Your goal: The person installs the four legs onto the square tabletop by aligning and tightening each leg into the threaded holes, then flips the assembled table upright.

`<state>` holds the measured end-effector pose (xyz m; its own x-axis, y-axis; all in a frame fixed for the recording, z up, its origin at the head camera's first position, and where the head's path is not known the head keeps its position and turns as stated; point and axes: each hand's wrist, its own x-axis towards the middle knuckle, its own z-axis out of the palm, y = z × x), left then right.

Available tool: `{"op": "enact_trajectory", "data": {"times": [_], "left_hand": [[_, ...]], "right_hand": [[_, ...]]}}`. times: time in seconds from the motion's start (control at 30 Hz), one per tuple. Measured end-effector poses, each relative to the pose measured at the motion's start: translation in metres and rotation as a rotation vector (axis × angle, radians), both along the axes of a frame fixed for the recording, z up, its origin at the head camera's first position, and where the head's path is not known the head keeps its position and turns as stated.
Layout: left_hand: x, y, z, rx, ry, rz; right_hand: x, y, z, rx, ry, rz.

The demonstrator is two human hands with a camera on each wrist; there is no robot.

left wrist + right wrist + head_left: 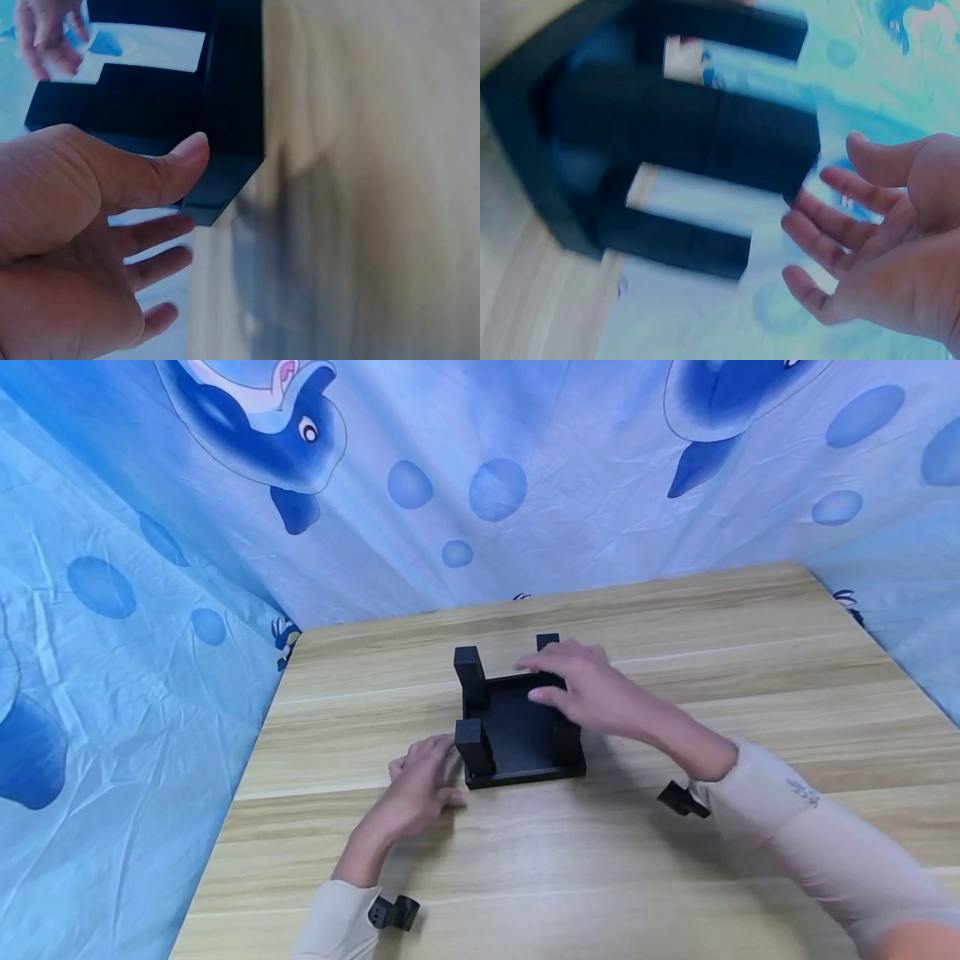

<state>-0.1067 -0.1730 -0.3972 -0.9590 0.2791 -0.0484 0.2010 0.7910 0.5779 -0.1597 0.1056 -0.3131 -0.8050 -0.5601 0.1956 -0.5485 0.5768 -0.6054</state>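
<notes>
A black square piece with upright legs, like a small table turned upside down (pixel 517 739), sits on the wooden tabletop. My left hand (pixel 422 787) is at its near left corner, thumb (pixel 191 150) overlapping the black edge in the left wrist view and the other fingers loosely extended along the left side. Over the right side hovers my right hand (pixel 588 685), partly hiding the legs there. In the right wrist view its spread fingers (pixel 810 225) are by the end of a leg (pixel 769 150), with nothing gripped.
The light wooden table (pixel 675 877) extends on all sides of the black piece. Blue curtains (pixel 570 527) with dolphins and bubbles hang behind and at the sides. A small black device (pixel 393 912) is strapped to the left wrist, another (pixel 682 799) to the right.
</notes>
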Motion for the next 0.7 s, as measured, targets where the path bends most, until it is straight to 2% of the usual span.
{"op": "enact_trajectory", "data": {"times": [0.07,0.17,0.3,0.37,0.53,0.7], "left_hand": [[-0.003,-0.004,0.001,-0.005,0.024,-0.010],[-0.009,-0.008,0.002,-0.018,0.102,-0.014],[-0.019,-0.010,0.001,-0.080,0.214,-0.043],[-0.024,-0.011,0.001,-0.124,0.263,-0.068],[-0.038,-0.008,-0.003,-0.225,0.354,-0.149],[-0.051,-0.002,-0.009,-0.321,0.413,-0.233]], "right_hand": [[-0.007,0.012,-0.002,-0.010,-0.023,-0.011],[-0.017,0.028,-0.011,0.006,-0.045,-0.018],[-0.026,0.041,-0.030,0.107,-0.012,0.008],[-0.028,0.044,-0.041,0.185,0.044,0.036],[-0.031,0.043,-0.069,0.350,0.258,0.085],[-0.033,0.038,-0.090,0.415,0.401,0.091]]}}
